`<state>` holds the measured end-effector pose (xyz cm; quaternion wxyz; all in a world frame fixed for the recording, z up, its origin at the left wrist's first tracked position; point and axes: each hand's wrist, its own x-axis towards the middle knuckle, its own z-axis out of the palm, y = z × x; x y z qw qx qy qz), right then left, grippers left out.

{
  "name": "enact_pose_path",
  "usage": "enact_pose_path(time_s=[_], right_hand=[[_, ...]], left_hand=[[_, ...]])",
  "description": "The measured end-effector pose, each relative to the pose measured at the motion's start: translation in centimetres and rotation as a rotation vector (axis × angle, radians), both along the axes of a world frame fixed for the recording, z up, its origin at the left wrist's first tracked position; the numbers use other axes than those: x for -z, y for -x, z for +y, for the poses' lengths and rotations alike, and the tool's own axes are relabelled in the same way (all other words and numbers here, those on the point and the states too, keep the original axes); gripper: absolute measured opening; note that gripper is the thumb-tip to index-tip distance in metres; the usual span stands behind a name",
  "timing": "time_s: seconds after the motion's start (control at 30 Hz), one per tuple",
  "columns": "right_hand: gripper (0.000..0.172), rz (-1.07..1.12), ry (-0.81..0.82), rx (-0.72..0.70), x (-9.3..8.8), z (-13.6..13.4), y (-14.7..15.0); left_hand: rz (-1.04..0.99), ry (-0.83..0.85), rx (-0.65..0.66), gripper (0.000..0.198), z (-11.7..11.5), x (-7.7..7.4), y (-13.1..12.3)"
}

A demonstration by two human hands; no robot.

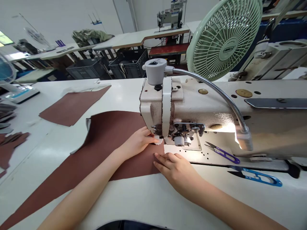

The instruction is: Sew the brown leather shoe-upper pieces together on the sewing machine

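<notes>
A large piece of brown leather-like material (115,131) lies under the head of a sewing machine (153,102). My left hand (136,142) rests on it left of the needle area, fingers stretched forward and partly hidden by the machine head. One fingertip touches a small white piece (158,140) at the material's edge by the presser foot. Nearer to me, my right hand (176,167) lies with fingers out flat, tips on the brown material's right edge and the palm over the machine bed. The needle itself is hard to make out.
Purple thread snips (225,155) and blue thread snips (261,179) lie at right. Another brown piece (74,107) is at left, beside several scraps (11,147). A lamp (244,139) on a bendy neck lights the bed. A green fan (225,41) stands behind; grey crates (130,62) sit beyond.
</notes>
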<state>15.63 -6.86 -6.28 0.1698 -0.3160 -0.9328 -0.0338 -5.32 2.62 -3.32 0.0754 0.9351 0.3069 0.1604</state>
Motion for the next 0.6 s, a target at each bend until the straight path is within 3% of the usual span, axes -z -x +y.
enact_pose_path(time_s=[0.27, 0.6], right_hand=[[0.041, 0.004, -0.011, 0.059, 0.4, 0.3, 0.3], [0.048, -0.025, -0.01, 0.111, 0.3, 0.8, 0.9]], left_hand=[[0.059, -0.159, 0.049, 0.029, 0.0, -0.5, -0.6], [0.248, -0.174, -0.011, 0.027, -0.9, -1.2, -2.3]])
